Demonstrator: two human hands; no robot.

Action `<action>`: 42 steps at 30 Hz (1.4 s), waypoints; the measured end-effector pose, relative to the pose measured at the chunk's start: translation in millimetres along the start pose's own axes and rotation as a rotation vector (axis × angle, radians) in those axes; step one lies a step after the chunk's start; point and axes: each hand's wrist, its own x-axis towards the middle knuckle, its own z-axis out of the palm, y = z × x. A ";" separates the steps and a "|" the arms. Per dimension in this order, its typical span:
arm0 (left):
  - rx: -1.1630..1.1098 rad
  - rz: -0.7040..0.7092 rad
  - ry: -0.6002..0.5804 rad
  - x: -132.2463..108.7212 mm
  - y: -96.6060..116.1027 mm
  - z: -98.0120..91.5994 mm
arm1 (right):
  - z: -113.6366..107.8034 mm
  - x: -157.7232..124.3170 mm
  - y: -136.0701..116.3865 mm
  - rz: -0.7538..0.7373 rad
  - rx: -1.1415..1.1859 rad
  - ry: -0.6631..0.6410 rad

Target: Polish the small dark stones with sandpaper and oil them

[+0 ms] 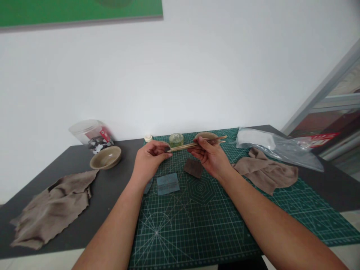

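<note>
1. Here, thin wooden sticks (197, 144), pale brown and bundled side by side, are held level above the far middle of the green mat (202, 225), nearly parallel to its far edge.
2. The left hand (149, 159) is pinched on the sticks' left end, where a small dark piece is pressed between thumb and fingers; what that piece is cannot be told.
3. The right hand (210, 155) is closed round the sticks near their middle, and the right ends are left jutting toward a tan bowl (205, 135) at the far edge.
4. A small jar (176, 139) is seen just behind the sticks, a white cap (148, 138) beside it.
5. Under the hands, a grey-blue sheet (168, 183) and a brown sheet (193, 167) are laid flat on the mat.
6. A cloth (267, 170) and a plastic bag (278, 148) are found toward the right edge.
7. Off the mat, another bowl (106, 157), a tipped tub (91, 135) and a second cloth (53, 206) are spread along the table's (112, 202) left side.
8. The near half of the mat is left bare.
</note>
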 end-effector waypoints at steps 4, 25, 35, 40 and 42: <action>-0.028 -0.047 -0.042 -0.5 2.4 1.2 | -1.2 0.0 1.8 0.004 0.013 -0.011; -0.042 0.019 -0.090 -5.8 5.4 3.6 | -0.1 -1.0 5.3 0.022 0.026 0.012; -0.046 0.012 -0.094 -7.0 8.7 4.7 | 3.2 -4.7 4.9 0.005 0.033 0.031; -0.031 -0.005 -0.088 -5.7 8.6 2.5 | -2.3 1.4 2.7 -0.073 0.049 0.114; -0.005 -0.003 -0.031 -4.5 7.8 1.3 | -6.7 7.3 0.5 -0.166 0.040 0.177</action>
